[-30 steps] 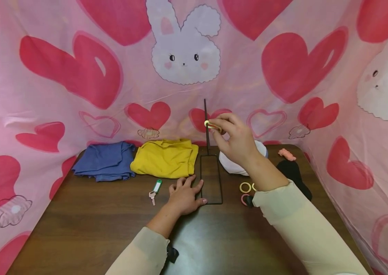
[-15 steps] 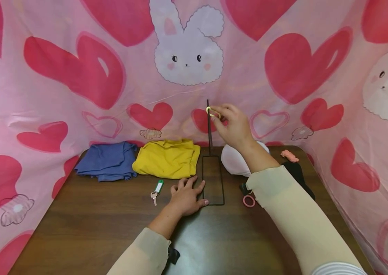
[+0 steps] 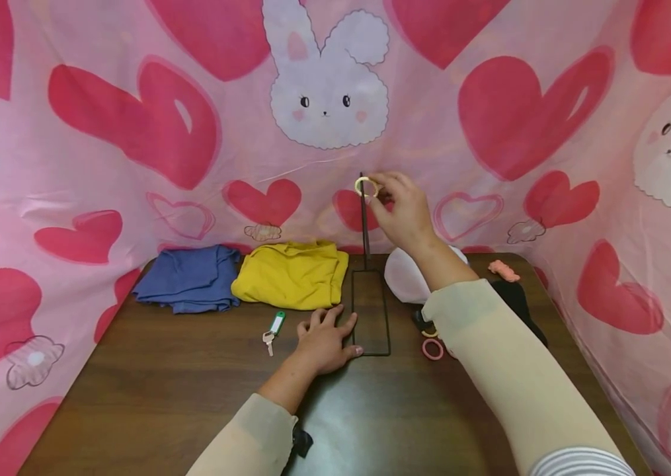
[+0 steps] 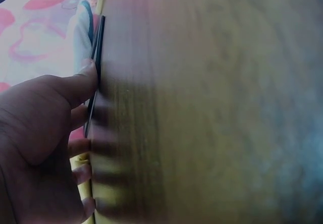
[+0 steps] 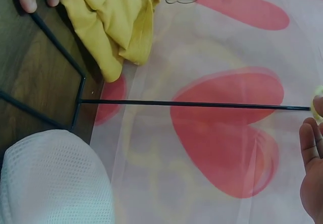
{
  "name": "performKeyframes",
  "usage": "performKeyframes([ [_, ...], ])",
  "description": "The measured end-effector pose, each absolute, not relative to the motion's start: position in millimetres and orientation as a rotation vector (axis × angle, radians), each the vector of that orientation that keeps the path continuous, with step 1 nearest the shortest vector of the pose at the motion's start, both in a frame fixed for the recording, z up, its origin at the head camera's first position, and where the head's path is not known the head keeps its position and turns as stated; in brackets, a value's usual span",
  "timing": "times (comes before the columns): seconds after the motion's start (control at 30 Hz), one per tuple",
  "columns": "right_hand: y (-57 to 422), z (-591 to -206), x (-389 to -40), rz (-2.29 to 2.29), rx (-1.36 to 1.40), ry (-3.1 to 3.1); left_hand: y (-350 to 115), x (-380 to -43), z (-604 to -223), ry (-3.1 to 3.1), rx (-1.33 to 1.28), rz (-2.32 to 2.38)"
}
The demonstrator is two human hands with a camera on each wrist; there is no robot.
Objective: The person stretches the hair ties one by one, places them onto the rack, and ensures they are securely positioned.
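A thin black metal stand has a flat rectangular base (image 3: 387, 324) on the table and an upright rod (image 3: 365, 228) at its far end. My right hand (image 3: 408, 210) pinches a pale yellow ring (image 3: 356, 188) near the rod's tip. In the right wrist view the ring (image 5: 316, 114) shows only partly, at the rod's end; I cannot tell if it circles the rod. My left hand (image 3: 323, 340) lies with spread fingers beside the base, its thumb touching the near corner. A pink ring (image 3: 424, 349) and a partly hidden yellow ring (image 3: 429, 334) lie beneath my right forearm.
Folded blue cloth (image 3: 189, 279) and yellow cloth (image 3: 290, 274) lie at the back left, with a green-tagged key (image 3: 268, 340) before them. Right of the stand are a white mesh item (image 3: 402, 277), a black cloth (image 3: 516, 304) and a coral bundle (image 3: 503, 270).
My right hand has risen along the rod with the yellow ring, from about mid-height to near the tip, and the ring now faces the head camera more. The left hand stays on the base.
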State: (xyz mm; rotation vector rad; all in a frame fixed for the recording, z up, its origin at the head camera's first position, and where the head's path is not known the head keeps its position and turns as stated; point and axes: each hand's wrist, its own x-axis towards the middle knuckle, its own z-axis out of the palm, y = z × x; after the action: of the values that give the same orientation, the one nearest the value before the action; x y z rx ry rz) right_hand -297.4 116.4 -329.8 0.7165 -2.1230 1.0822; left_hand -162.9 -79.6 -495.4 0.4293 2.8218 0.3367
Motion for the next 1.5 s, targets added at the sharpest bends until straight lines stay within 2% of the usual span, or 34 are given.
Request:
performKeyframes([
  [0.93,188.2,-379.8,-205.0,1.014,0.82,-2.11,-83.5,-166.8,-497.3,2.81,0.393,0.324],
  [1.5,261.2,-433.1,-166.7,0.846,0.766,-2.353,-78.1,-166.0,-496.6,2.801,0.42,0.315],
])
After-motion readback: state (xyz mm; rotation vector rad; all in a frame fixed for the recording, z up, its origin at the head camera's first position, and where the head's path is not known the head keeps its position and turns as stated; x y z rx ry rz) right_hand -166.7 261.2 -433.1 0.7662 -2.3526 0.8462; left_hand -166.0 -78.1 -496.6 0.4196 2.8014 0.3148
